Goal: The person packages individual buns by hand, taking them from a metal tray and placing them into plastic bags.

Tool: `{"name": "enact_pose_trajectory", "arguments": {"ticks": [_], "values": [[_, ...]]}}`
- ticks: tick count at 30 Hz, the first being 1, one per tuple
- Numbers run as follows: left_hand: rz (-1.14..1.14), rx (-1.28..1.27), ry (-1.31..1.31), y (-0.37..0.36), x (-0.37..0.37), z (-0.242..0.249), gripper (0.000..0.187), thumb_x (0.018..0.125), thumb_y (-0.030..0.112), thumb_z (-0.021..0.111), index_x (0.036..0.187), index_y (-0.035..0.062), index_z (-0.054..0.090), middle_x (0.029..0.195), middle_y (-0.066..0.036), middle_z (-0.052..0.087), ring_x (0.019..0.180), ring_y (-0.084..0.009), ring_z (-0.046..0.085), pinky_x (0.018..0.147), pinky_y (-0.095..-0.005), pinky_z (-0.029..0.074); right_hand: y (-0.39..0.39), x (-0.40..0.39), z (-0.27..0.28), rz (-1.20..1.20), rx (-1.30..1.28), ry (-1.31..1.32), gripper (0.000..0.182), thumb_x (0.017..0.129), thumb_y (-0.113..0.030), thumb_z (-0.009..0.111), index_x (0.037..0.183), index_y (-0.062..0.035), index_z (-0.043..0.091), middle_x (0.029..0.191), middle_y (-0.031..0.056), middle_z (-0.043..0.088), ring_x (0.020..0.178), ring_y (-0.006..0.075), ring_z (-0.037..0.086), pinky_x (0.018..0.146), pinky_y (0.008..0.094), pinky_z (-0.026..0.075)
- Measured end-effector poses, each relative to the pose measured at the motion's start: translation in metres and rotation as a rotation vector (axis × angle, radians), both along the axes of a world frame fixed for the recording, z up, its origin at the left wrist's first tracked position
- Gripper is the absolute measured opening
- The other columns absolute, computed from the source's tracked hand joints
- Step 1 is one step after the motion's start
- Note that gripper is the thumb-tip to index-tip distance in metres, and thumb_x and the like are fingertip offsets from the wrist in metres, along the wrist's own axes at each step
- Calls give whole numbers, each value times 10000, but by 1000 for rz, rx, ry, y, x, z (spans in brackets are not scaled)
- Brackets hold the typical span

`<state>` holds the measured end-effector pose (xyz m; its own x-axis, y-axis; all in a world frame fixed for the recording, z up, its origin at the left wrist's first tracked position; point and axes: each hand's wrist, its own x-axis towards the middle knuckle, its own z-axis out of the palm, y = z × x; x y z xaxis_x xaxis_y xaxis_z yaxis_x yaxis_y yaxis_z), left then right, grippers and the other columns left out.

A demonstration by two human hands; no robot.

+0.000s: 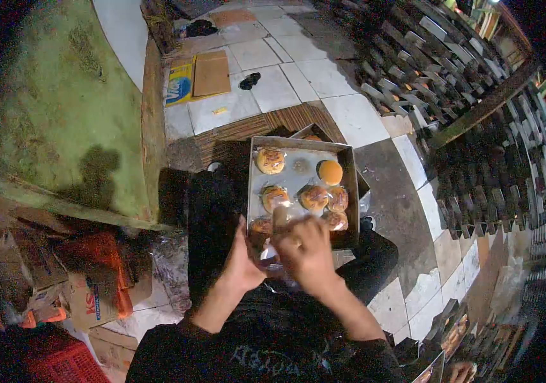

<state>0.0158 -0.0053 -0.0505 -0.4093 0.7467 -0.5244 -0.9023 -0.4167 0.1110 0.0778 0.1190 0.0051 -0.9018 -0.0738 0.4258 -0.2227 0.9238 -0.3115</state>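
A shallow box [254, 172] rests on the lap, holding several round buns, most in clear plastic wrap. One bun [330, 172] at the upper right looks smooth and orange; a wrapped bun [270, 160] lies at the upper left. My left hand [244, 265] is at the box's near left corner, thumb raised and fingers partly hidden, beside clear plastic. Over the near part of the box is my right hand [301, 246], blurred, its fingers curled together above the buns; what they hold, if anything, cannot be made out.
Cardboard [211, 73] and a yellow-blue package lie on the tiled floor [273, 89]. A green panel [62, 108] stands at the left, above cardboard boxes and a red crate [68, 357]. Stacked dark slats [477, 153] fill the right. Part of another person's hand [461, 371] shows at bottom right.
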Motion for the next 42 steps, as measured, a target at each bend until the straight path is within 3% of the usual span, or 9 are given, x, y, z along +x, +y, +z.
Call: {"name": "enact_pose_trajectory", "arguments": {"ticks": [5,10,15,18,30,34,36,38,42], "values": [[-93,-8,44,2,-24,-18,750,790,651,335,1160,6,436,1110,-183,528,989,-311,540,871,-468,432,-47,26,0,359,-80,-13,118,622,-170,630,673,-84,568,761,78,467,768,274,468,727,435,383],[247,75,293,-1,-31,15,751,802,653,285,1196,26,414,1143,-162,511,1005,-303,533,851,-447,451,-24,24,16,-290,-344,-47,129,711,-121,649,791,-32,602,711,97,462,654,313,451,644,391,386],[391,-247,561,8,-20,17,640,849,560,320,1280,86,330,1244,-102,439,1118,-272,449,944,-402,372,-28,31,-23,-121,-1190,-500,166,782,7,591,941,-11,549,889,25,556,814,83,505,721,218,412],[558,-272,877,7,-20,33,593,867,488,352,1323,121,258,1304,-79,368,1173,-262,390,963,-402,345,-28,31,-17,-156,-1224,-359,186,759,-43,621,934,-19,563,871,79,578,843,174,552,739,282,430],[618,-193,364,-7,-39,54,502,853,497,368,1133,95,475,1079,-91,548,957,-223,541,848,-385,432,-25,18,-8,-17,-201,-252,78,776,-65,474,822,-3,489,714,168,511,694,290,532,591,381,440],[939,-440,410,-18,-81,30,490,848,488,385,1126,90,458,1039,-72,553,933,-220,544,839,-384,436,-44,54,3,1125,-315,-1200,197,865,-169,415,810,15,459,719,147,512,686,287,545,588,398,439],[941,-293,461,-35,-93,36,487,851,479,390,1137,90,456,1040,-66,553,922,-211,552,802,-364,468,-25,41,34,1107,-83,-967,130,813,-131,478,856,-14,516,730,160,553,733,297,569,627,397,458],[835,-372,516,-16,-72,46,477,857,472,385,1135,95,472,1059,-67,553,941,-208,551,801,-356,471,-1,27,32,124,-585,-610,200,823,-113,553,974,12,512,944,157,574,862,219,570,799,308,437],[695,-288,586,-3,-46,39,471,864,448,389,1144,77,466,1072,-85,552,945,-215,555,805,-364,476,3,6,2,63,-997,-615,212,785,-87,619,939,18,518,953,57,574,887,114,525,781,260,431]]}}
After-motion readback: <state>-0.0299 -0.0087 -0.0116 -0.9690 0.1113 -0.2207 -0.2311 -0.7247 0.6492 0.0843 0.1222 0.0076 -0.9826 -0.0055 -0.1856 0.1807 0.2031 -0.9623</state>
